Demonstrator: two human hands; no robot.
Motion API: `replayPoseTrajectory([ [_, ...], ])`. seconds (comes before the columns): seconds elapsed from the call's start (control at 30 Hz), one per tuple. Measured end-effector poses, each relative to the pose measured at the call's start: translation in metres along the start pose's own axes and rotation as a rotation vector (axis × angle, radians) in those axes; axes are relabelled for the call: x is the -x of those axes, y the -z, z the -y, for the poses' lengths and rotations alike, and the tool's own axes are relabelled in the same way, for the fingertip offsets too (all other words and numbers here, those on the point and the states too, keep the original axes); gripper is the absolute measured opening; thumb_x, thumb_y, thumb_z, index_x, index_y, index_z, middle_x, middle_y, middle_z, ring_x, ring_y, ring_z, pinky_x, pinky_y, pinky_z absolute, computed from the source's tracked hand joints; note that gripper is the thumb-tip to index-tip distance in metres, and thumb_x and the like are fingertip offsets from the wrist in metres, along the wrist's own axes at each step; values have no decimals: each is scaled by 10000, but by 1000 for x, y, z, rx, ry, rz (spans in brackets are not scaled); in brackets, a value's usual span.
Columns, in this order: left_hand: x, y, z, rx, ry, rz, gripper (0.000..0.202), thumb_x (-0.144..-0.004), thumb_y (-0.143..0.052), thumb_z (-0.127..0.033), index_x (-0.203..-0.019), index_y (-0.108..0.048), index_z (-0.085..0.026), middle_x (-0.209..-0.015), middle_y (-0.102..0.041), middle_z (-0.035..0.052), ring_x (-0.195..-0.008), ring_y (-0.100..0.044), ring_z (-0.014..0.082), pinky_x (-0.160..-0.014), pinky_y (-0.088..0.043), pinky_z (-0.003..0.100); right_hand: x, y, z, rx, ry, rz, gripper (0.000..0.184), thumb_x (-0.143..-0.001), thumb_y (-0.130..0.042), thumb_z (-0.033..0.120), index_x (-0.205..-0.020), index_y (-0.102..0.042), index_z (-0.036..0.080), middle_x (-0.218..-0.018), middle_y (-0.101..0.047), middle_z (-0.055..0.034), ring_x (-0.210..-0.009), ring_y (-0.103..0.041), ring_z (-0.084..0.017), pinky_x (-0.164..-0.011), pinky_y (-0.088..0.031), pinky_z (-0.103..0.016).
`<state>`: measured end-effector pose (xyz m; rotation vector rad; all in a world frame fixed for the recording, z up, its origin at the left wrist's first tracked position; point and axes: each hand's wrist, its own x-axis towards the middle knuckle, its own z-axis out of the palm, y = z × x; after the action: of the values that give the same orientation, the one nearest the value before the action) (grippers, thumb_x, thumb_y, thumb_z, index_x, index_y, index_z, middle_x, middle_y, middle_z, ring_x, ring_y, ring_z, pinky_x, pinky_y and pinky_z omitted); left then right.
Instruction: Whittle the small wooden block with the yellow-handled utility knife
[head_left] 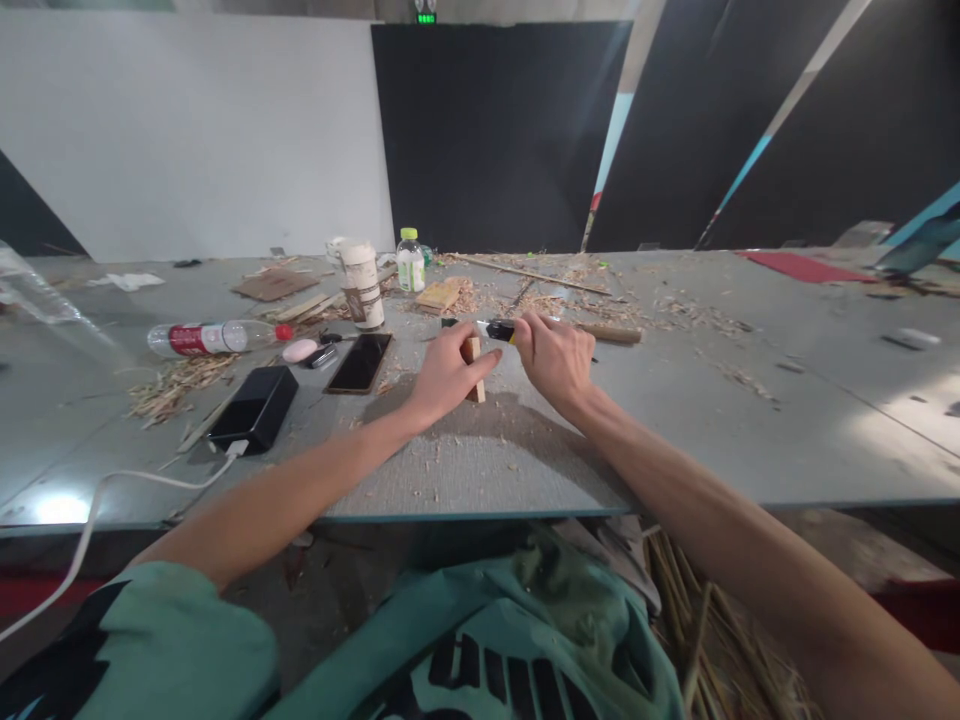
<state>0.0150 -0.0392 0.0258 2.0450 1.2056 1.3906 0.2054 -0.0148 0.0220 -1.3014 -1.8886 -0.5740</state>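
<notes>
1. Grip: right hand (556, 358) closed round a black-and-white tool (498, 330); left hand (448, 368) gripping a small wooden block (478, 388), thumb and fingers about its upper part.
2. Block stands on the grey table (720, 460), in front of the person, between the hands. Tool lies across near its top; whether the edge touches wood, cannot tell.
3. Done, as judged: some cutting. Pale shavings (469, 298) thick beyond the hands, finer crumbs near the block. How much came off this piece, unclear.
4. Left, as judged: work looks in progress, block and tool both in hand. Final shape not readable; fingers hide the worked end.
5. Beyond the block, a flat wood piece (438, 295) lies among shavings, in neither hand. Brown rod (616, 334) just past the right hand, role unclear.
</notes>
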Motion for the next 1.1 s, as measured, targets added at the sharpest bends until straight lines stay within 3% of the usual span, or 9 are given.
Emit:
replayPoseTrajectory([
  [0.17,-2,2,3,46,52,19,375,-891,-756,-410,-734,-470,-225,-648,-448,-40,-627,-433,151,-625,-315,320,1,-3,-7,-117,49,48,538,-1119,-279,414,-762,-617,194,-695,-673,-48,-540,-477,-133,-562,-197,-325],
  [0.6,-5,0,10,89,-16,64,423,-847,-807,-463,-763,-468,-223,-685,-413,-47,-628,-399,135,-621,-298,314,0,-2,-10,-275,168,112,475,-1092,-304,380,-679,-472,217,-656,-593,-31,-571,-426,-140,-586,-205,-333],
  [1.1,-4,0,5,72,-35,113,444,-849,-805,-422,-753,-421,-221,-747,-446,-29,-675,-451,145,-654,-347,324,-1,3,-7,-216,173,156,523,-1092,-263,406,-677,-517,212,-656,-610,-32,-567,-420,-139,-579,-215,-329],
])
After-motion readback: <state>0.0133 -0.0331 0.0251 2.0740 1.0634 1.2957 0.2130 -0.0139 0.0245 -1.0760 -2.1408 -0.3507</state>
